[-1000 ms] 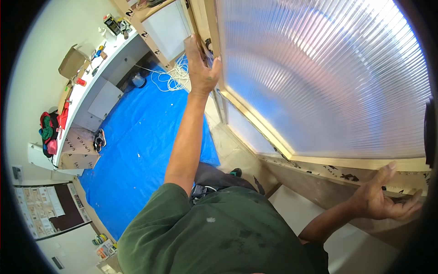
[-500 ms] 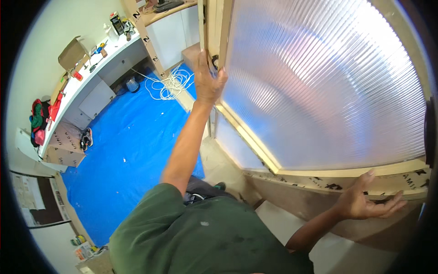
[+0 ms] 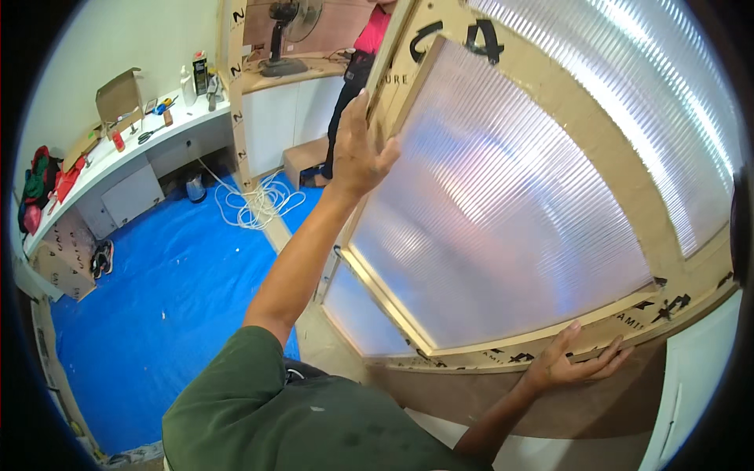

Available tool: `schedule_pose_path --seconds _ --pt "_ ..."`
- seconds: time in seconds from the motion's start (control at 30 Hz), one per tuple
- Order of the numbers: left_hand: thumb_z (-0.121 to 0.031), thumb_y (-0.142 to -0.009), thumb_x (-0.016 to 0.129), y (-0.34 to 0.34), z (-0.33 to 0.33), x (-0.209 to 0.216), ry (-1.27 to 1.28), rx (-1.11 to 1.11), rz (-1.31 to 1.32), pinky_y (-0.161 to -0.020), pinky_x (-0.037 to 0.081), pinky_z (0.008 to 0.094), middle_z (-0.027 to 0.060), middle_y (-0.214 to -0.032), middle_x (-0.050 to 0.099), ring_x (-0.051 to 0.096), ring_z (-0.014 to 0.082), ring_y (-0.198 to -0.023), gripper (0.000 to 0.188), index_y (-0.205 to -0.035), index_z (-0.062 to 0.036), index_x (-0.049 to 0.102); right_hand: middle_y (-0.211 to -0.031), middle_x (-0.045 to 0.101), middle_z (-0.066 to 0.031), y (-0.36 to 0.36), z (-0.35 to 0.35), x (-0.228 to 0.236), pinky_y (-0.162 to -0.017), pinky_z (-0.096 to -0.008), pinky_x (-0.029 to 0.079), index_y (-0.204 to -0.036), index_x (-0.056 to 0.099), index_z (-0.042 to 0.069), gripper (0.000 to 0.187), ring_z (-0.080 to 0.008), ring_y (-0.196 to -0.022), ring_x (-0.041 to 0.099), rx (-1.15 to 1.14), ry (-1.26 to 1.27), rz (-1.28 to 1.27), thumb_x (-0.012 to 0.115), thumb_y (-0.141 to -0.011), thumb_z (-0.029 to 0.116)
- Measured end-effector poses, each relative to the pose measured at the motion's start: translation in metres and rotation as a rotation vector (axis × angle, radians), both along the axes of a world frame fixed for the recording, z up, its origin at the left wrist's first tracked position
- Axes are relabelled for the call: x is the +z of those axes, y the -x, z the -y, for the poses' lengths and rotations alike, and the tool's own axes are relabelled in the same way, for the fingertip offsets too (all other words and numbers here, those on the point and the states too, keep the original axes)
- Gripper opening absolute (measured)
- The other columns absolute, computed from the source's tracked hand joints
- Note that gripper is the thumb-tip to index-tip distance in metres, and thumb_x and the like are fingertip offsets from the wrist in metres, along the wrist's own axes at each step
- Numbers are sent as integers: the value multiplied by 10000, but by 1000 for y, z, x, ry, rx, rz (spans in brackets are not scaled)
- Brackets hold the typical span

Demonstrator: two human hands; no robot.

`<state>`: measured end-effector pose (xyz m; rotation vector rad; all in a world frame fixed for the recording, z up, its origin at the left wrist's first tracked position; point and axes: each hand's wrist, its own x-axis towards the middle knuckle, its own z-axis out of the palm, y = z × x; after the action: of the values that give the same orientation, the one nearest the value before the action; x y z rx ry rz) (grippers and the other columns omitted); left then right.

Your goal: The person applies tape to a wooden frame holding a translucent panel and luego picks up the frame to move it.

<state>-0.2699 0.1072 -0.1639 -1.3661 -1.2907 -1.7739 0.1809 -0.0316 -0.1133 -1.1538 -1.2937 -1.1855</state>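
Note:
A translucent ribbed panel (image 3: 503,212) stands in front of me, edged by thin light wooden strips (image 3: 389,302) and a wide tan frame (image 3: 628,145). My left hand (image 3: 361,155) is raised at the panel's left edge, thumb and fingers apart. Whether its palm touches the frame I cannot tell. Low on the right, my right hand (image 3: 573,363) is at the bottom strip, palm turned up with fingers spread. It grips nothing.
Blue sheeting (image 3: 181,306) covers the floor at left, with a coiled white cable (image 3: 259,204) on it. A white counter (image 3: 169,122) carries tools and a cardboard box (image 3: 119,96). Beyond the frame stand a fan (image 3: 279,39) and a person (image 3: 369,39) in pink and black.
The view has tilted up, bringing the fan, the person and more of the upper frame into sight. Both hands stay by the panel's edges with fingers spread.

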Motion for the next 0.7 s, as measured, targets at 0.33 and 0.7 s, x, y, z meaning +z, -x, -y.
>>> schedule_pose_path --seconds 0.33,0.7 --pt "-234 -865 761 6 -14 135 -183 -29 -33 -1037 528 535 340 -1365 588 627 510 -1196 944 -1629 22 270 -1591 443 -264 31 6 60 -1187 -542 456 -1526 506 -45 670 -429 -1457 493 -8 -111 -50 807 -970 175" --pt "-241 -794 873 33 -20 178 -210 -135 -218 -1149 457 567 256 -1635 359 421 502 -1484 891 -1599 -226 492 -1607 501 -202 69 1 147 -1224 -536 367 -1507 616 81 810 -417 -1493 452 145 50 149 898 -833 431"
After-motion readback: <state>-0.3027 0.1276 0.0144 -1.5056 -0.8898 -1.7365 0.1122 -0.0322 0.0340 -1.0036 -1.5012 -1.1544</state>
